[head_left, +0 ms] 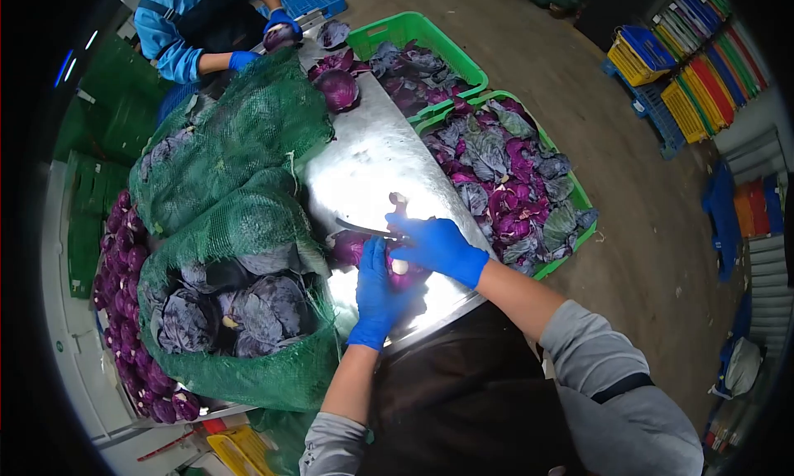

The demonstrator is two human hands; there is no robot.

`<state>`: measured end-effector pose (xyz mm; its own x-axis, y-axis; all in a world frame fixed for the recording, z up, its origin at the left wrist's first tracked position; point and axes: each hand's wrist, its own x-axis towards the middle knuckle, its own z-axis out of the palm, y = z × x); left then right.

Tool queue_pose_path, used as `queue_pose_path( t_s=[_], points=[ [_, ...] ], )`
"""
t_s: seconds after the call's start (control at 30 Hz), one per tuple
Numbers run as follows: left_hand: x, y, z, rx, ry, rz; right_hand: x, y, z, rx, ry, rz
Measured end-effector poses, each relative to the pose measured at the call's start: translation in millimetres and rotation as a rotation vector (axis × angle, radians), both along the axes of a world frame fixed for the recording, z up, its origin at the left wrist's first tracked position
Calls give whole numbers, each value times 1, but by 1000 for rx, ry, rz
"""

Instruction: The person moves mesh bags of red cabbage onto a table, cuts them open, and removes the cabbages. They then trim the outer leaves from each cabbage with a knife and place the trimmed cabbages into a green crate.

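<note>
A blue-gloved right hand [438,248] grips a curved, dark-bladed knife [364,228] while a blue-gloved left hand [377,298] steadies a round purple cabbage [410,279] over a shiny metal table [368,141], apparently mid-trim; the next cut likely needs steadiness.

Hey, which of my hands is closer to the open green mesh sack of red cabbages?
The left hand: it is close beside the open green mesh sack, against a red cabbage. The right hand, gripping the knife, is farther from the sack, beyond the left hand.
</note>
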<state>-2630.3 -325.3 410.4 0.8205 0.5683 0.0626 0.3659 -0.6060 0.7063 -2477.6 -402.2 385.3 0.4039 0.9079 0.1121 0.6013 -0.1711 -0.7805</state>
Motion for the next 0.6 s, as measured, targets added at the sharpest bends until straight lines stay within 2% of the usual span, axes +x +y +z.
queue_pose_path(
  t_s=[0.03, 0.07, 0.1, 0.13, 0.2, 0.27, 0.33, 0.37, 0.4, 0.5, 0.53, 0.6],
  points=[
    [4, -4, 16, -196, -9, 14, 5, 6, -4, 114, 88, 55],
    [4, -5, 23, -390, -17, 26, 7, 10, -7, 114, 91, 63],
    [2, -4, 22, -388, -16, 30, 8, 14, -1, 48, 3, 102],
    [1, -2, 20, -316, -31, 12, 9, 18, 4, -19, -86, 140],
    [-3, -3, 3, -242, -52, 5, 15, 28, -5, 14, -181, 114],
    [-13, -5, -26, 174, -56, 11, 17, 36, 0, 53, -269, 87],
    [-20, -5, -23, 83, -80, -1, 21, 35, 22, -85, 171, -66],
    [-23, -6, -22, 88, -38, -16, 26, 34, 13, -106, -2, -70],
    [-27, -6, -22, 95, 5, -30, 31, 32, 4, -107, -4, -66],
    [-35, -12, -20, 80, -82, -25, 35, 26, -12, -115, 122, -137],
    [-32, -15, -8, 30, -145, -14, 30, 23, -9, -41, 182, -188],
    [-18, -25, 18, 31, -111, 62, 20, 16, 3, 24, 250, -237]
  ],
)
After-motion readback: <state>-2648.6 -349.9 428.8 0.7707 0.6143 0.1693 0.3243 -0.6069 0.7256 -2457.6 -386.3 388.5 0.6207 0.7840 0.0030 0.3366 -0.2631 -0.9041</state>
